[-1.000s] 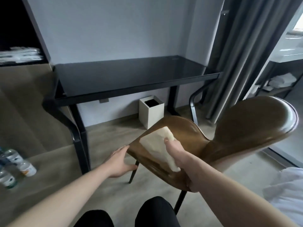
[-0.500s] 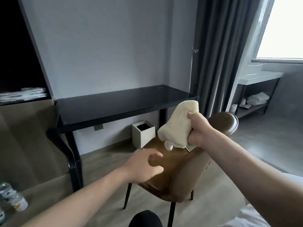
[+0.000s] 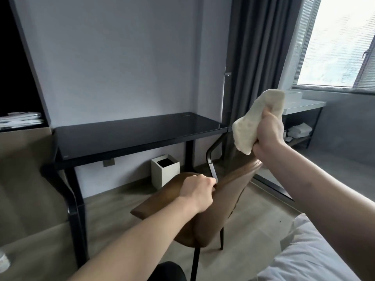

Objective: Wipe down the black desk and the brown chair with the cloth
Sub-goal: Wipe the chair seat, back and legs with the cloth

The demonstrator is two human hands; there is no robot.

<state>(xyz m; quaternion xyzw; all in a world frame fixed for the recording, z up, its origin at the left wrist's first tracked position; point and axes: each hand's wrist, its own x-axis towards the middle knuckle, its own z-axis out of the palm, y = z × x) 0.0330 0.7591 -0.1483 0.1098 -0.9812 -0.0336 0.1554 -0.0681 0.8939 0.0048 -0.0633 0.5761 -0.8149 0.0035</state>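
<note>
The brown chair [image 3: 223, 201] stands in the middle foreground, its back turned to the right. My left hand [image 3: 195, 189] is curled over the chair where seat and backrest meet, gripping it. My right hand [image 3: 267, 136] is raised above the top of the backrest and grips a bunched cream cloth [image 3: 253, 122], which hangs clear of the chair. The black desk [image 3: 132, 136] stands against the grey wall behind the chair, with a bare glossy top.
A white square bin [image 3: 165, 169] sits on the floor under the desk. Dark curtains [image 3: 259, 63] hang right of the desk, with a window and a low shelf beyond. White bedding [image 3: 304, 256] fills the lower right corner. A dark shelf with papers [image 3: 18, 118] is at far left.
My right hand lifted the cloth off the chair seat and up to the right. My left hand moved from the seat's front edge onto the chair near the backrest. The view rose.
</note>
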